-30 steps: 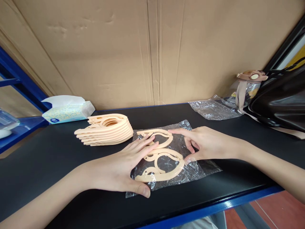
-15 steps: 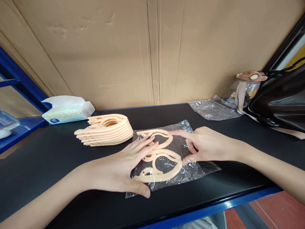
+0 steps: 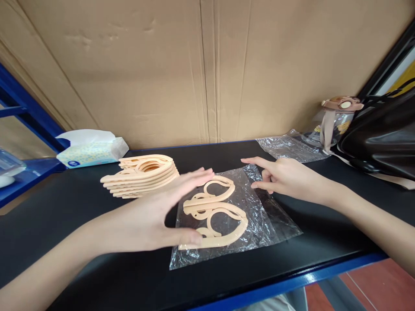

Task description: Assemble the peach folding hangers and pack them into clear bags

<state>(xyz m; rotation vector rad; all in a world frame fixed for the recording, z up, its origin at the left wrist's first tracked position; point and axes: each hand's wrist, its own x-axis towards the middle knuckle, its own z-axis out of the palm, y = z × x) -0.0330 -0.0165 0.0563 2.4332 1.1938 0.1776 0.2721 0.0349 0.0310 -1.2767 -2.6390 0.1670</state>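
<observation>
Two peach folding hangers, the far hanger [image 3: 215,199] and the near hanger [image 3: 227,241], lie flat at the center of a black tabletop [image 3: 123,278], one above the other over a crinkled clear plastic bag [image 3: 259,218]; whether they are inside it or on top cannot be told.

With the bag as clock center, a person's left hand [image 3: 151,216] reaches in from 9 o'clock, thumb and fingers wide apart, gripping nothing; its blurred fingertips overlap the hangers, and contact is unclear. At 2 o'clock, the right hand [image 3: 288,179] holds nothing, forefinger extended, thumb forward with a gap between, the other fingers curled.

A neat stack of matching hangers [image 3: 136,177] sits near the bag at 10 o'clock, partly behind the left hand. Farther along that line rests a tissue pack [image 3: 92,151]. Toward 1 to 2 o'clock lies a second clear bag [image 3: 288,149], with a brown-lidded bottle [image 3: 342,123] and a glossy black bag [image 3: 382,138] beyond. Brown cardboard [image 3: 136,77] rises at 12 o'clock.
</observation>
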